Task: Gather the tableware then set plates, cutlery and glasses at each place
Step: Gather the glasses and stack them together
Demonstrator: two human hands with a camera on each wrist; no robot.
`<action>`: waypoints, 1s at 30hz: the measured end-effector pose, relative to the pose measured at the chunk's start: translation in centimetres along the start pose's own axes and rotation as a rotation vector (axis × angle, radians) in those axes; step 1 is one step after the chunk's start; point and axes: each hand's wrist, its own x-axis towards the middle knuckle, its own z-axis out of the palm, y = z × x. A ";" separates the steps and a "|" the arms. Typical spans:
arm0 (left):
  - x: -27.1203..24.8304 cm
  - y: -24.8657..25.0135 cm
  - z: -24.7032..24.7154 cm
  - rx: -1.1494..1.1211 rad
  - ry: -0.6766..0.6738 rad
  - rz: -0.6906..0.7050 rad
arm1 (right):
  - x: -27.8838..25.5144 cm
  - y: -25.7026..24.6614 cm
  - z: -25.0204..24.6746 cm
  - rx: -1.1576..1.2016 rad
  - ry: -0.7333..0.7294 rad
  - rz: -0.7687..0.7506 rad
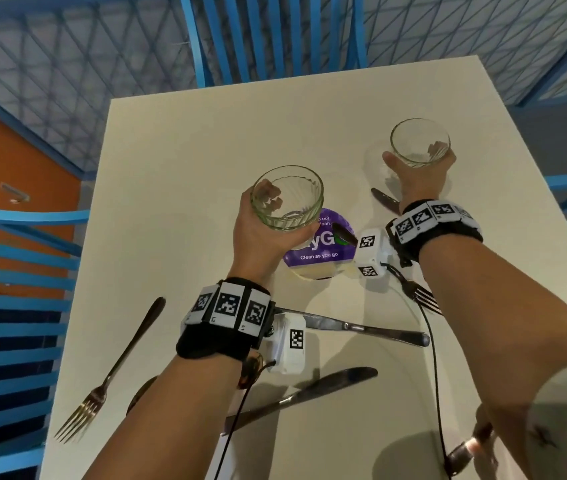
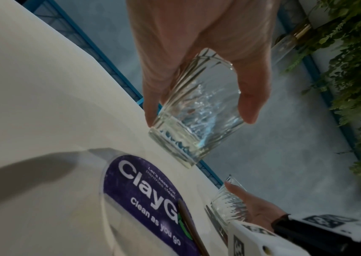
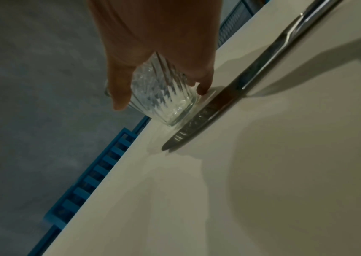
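Meanwhile my left hand (image 1: 257, 233) gripped one ribbed glass (image 1: 287, 199) above the surface (image 1: 188, 161), my right hand (image 1: 413, 181) gripping another glass (image 1: 419, 142).

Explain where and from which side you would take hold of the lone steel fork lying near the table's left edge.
Grip the lone steel fork by its slim handle, near the rounded far end, pinching from above. It lies flat on the white table with its tines toward the near edge and bare tabletop on both sides, so fingers can straddle the handle. Both hands are busy: the left hand and right hand each hold a ribbed glass.
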 end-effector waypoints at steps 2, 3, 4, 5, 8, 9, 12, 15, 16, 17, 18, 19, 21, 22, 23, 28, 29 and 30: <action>0.1 -0.2 -0.2 0.008 -0.002 -0.006 | 0.3 0.3 -0.1 -0.046 -0.011 -0.028; 0.1 -0.2 -0.2 0.009 -0.003 -0.007 | 0.4 0.5 -0.1 -0.058 -0.012 -0.037; 0.1 -0.3 -0.3 0.011 -0.005 -0.008 | 0.4 0.5 -0.1 -0.062 -0.032 -0.038; 0.0 -0.3 -0.4 0.012 -0.009 -0.010 | 0.4 0.5 -0.2 -0.052 -0.061 -0.035; -0.5 -0.3 -0.6 -0.004 -0.029 -0.012 | -0.8 0.0 -0.2 0.016 -0.131 0.004; -0.7 -0.3 -0.7 -0.008 -0.037 -0.009 | -1.4 -0.3 -0.2 0.024 -0.152 -0.015; -1.8 -0.1 -1.1 -0.008 -0.055 0.018 | -3.7 -2.3 -0.5 0.089 -0.257 -0.082; -2.9 0.2 -1.5 0.007 -0.057 0.020 | -7.0 -5.3 -1.0 0.170 -0.373 -0.166; -3.3 0.3 -1.7 0.015 -0.058 0.013 | -8.3 -6.3 -1.2 0.193 -0.414 -0.198; -3.6 0.4 -1.9 0.018 -0.059 0.005 | -9.7 -7.1 -1.5 0.209 -0.456 -0.222; -4.2 0.5 -2.2 0.018 -0.060 -0.001 | -11.3 -7.8 -1.8 0.220 -0.498 -0.246; -4.7 0.6 -2.4 0.016 -0.062 -0.006 | -12.8 -8.3 -2.2 0.222 -0.538 -0.268; -5.8 0.7 -2.9 0.020 -0.064 -0.011 | -15.8 -8.9 -3.0 0.219 -0.605 -0.295; -6.3 0.8 -3.1 0.025 -0.067 -0.009 | -17.3 -9.0 -3.5 0.210 -0.630 -0.305; -6.8 0.9 -3.3 0.032 -0.071 -0.007 | -18.6 -8.9 -3.9 0.194 -0.648 -0.315; -9.2 1.2 -4.1 0.046 -0.098 -0.015 | -23.6 -7.4 -6.4 0.099 -0.683 -0.345; -9.7 1.3 -4.2 0.057 -0.108 -0.014 | -24.3 -7.0 -6.9 0.086 -0.679 -0.343; -10.1 1.4 -4.2 0.074 -0.116 -0.014 | -24.9 -6.5 -7.4 0.074 -0.671 -0.344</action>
